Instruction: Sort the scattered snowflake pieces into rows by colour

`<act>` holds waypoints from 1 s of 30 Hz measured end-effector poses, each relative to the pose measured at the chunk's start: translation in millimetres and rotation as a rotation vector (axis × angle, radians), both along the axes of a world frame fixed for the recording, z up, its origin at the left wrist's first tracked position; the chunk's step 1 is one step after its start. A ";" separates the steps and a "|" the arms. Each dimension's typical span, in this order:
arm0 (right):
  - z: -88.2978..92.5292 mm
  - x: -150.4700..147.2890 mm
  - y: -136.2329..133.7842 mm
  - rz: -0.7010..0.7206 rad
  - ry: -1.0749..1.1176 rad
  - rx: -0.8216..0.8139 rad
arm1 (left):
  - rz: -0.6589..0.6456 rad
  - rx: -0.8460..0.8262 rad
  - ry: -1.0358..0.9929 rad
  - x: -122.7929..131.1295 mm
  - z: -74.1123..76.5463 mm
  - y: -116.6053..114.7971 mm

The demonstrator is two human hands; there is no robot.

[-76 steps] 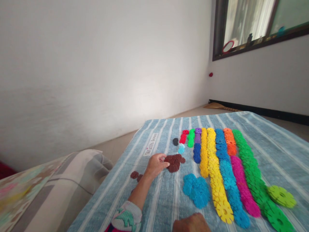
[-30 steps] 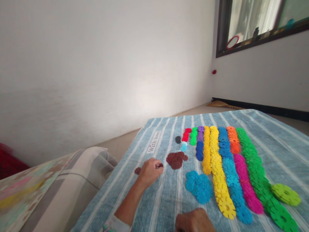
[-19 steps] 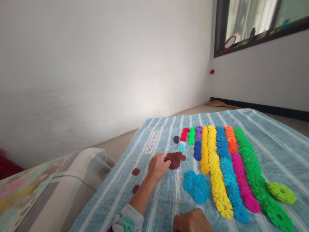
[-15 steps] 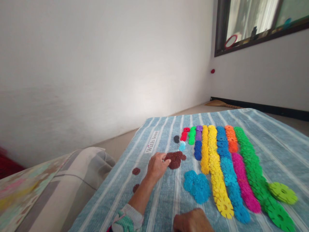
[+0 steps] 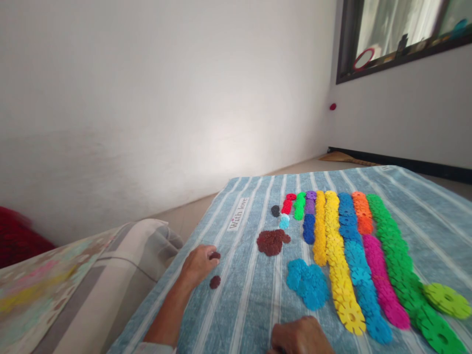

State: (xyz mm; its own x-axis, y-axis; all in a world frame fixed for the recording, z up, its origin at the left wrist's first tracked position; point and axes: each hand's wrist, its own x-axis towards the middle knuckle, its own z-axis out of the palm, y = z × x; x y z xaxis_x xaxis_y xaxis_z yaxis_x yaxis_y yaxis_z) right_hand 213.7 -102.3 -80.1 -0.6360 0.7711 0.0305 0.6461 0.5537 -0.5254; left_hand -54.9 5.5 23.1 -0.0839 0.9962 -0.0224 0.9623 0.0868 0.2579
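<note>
My left hand (image 5: 199, 265) is at the left part of the striped cloth, its fingertips closed on a small brown disc (image 5: 215, 255). Just below it lies another brown disc (image 5: 215, 281). A brown pile (image 5: 271, 242) sits further right, with a light-blue pile (image 5: 308, 284) nearer me. My right hand (image 5: 300, 337) rests curled at the bottom edge; whether anything is inside it is hidden. To the right run overlapping rows of discs: yellow (image 5: 337, 265), blue (image 5: 346, 216), magenta (image 5: 383, 285) and green (image 5: 394, 250).
Short rows of red (image 5: 287, 205), bright green (image 5: 300, 206) and purple discs (image 5: 310, 201) lie at the back, beside a black disc (image 5: 275, 211). Lime discs (image 5: 448, 300) are at the right. A grey-striped fabric (image 5: 125, 265) covers something at the left.
My left hand has moved left from the brown pile to the separate brown disc and closed on it. My right hand stays near the bottom edge. The view has shifted slightly.
</note>
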 end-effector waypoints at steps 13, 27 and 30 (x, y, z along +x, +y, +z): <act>-3.7 1.7 0.2 0.012 0.015 0.020 | -0.012 0.069 -0.187 -13.8 -15.9 8.7; 33.4 -2.8 -1.8 -0.003 -0.122 -0.085 | 0.089 0.067 -0.360 -15.5 -12.3 5.3; 30.2 -3.5 -1.9 -0.009 -0.096 -0.074 | 0.060 0.093 -0.376 -2.9 -6.3 4.8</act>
